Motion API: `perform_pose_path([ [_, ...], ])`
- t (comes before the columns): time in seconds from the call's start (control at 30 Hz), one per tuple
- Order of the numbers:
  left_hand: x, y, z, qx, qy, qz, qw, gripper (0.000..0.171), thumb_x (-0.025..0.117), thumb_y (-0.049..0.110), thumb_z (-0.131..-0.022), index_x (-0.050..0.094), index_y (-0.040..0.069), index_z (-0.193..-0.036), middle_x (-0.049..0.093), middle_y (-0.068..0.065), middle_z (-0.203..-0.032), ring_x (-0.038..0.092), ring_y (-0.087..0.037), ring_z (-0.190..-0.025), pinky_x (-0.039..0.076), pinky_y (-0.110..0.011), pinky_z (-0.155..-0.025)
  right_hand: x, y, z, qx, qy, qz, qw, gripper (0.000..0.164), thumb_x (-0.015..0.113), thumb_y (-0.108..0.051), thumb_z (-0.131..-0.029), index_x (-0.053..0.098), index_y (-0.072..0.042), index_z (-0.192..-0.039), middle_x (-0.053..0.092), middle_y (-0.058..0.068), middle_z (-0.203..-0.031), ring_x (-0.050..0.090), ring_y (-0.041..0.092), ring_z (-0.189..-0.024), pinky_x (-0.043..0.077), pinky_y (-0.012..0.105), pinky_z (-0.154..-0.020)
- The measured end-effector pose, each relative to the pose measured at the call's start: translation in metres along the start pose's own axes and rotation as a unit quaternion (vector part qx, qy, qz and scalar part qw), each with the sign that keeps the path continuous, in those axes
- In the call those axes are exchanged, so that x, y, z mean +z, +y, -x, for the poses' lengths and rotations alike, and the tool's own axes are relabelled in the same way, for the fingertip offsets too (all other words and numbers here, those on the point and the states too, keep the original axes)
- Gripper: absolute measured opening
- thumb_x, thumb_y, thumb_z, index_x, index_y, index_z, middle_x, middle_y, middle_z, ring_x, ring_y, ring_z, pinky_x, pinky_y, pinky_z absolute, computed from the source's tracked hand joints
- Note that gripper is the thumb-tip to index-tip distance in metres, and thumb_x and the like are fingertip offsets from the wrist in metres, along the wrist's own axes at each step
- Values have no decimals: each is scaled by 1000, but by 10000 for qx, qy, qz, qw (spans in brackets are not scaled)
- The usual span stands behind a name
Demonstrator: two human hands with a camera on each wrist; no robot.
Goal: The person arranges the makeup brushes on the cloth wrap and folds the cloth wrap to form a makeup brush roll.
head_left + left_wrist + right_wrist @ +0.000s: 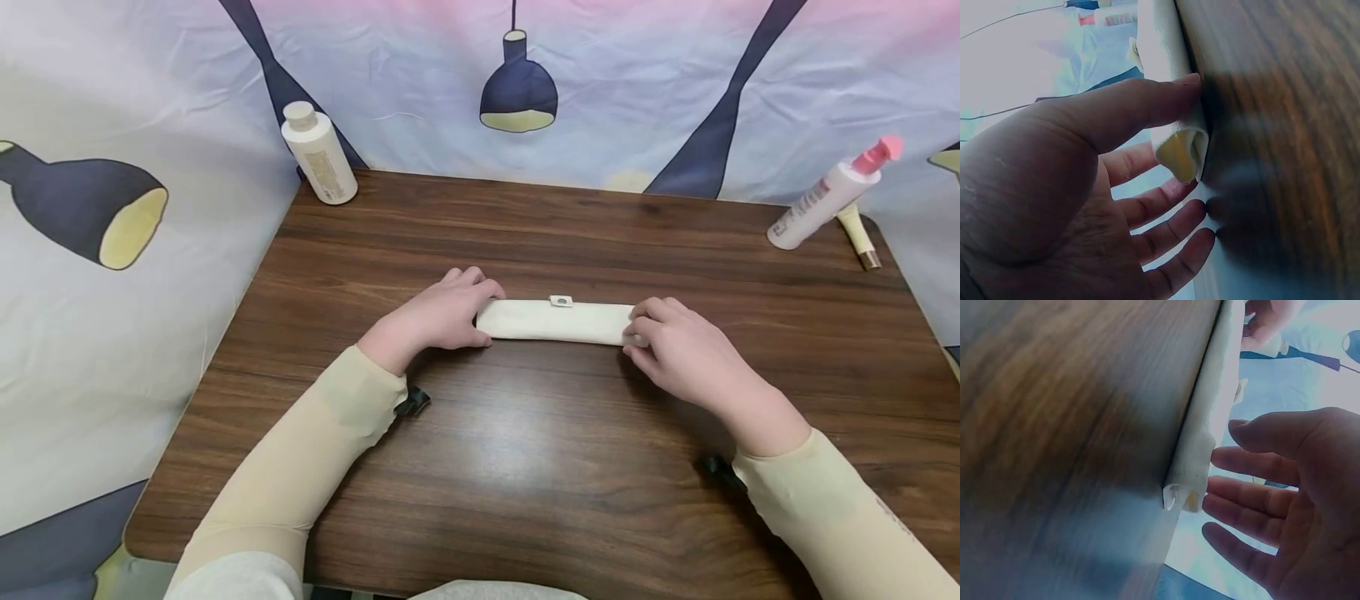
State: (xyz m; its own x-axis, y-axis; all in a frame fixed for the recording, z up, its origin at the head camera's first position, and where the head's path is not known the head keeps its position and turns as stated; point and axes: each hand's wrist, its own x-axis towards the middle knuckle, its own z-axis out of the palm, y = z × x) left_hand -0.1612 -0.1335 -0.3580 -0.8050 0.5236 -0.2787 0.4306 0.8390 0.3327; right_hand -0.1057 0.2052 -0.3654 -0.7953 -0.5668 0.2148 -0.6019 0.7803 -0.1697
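Observation:
A long, flat strip of folded cream cloth point(555, 322) lies crosswise on the table, a small tab with a dark round spot point(561, 301) on its far edge. My left hand point(448, 315) pinches its left end, thumb on the near edge and index finger on the far side. That end shows an open fold with a yellowish inside point(1175, 155) in the left wrist view. Over the right end is my right hand point(686, 357); in the right wrist view its fingertips point(1221, 456) touch the cloth while the thumb stands apart from it.
A white capped bottle point(321, 158) stands at the table's back left corner. At the back right are a white bottle with a pink pump top point(821, 204) and a pale tube point(857, 233). A patterned curtain point(420, 100) hangs behind the brown wooden table point(495, 508).

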Motion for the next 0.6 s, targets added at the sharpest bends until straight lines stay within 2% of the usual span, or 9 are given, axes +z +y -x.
perform_pose_path([
  [0.2, 1, -4, 2, -81, 58, 56, 9999, 57, 80, 32, -90, 56, 20, -140, 53, -4, -131, 44, -27, -113, 46, -42, -100, -2, 1, -2, 359, -422, -325, 9979, 13, 74, -18, -94, 75, -7, -101, 69, 13, -118, 66, 32, -109, 57, 52, -85],
  [0.47, 1, -1, 2, -90, 119, 97, 9998, 56, 77, 32, -92, 54, 22, -142, 51, -5, -134, 43, -27, -119, 46, -46, -103, -2, 3, -2, 552, -472, -541, 9959, 14, 73, -19, -95, 73, -8, -103, 69, 9, -108, 64, 25, -94, 55, 49, -80],
  [0.6, 3, -2, 2, -122, 181, 109, 9997, 57, 75, 31, -94, 51, 24, -145, 50, -5, -137, 42, -27, -124, 45, -48, -103, -2, 3, 0, 667, -561, -633, 9942, 14, 71, -20, -96, 72, -8, -103, 68, 9, -111, 63, 27, -102, 54, 50, -85],
])
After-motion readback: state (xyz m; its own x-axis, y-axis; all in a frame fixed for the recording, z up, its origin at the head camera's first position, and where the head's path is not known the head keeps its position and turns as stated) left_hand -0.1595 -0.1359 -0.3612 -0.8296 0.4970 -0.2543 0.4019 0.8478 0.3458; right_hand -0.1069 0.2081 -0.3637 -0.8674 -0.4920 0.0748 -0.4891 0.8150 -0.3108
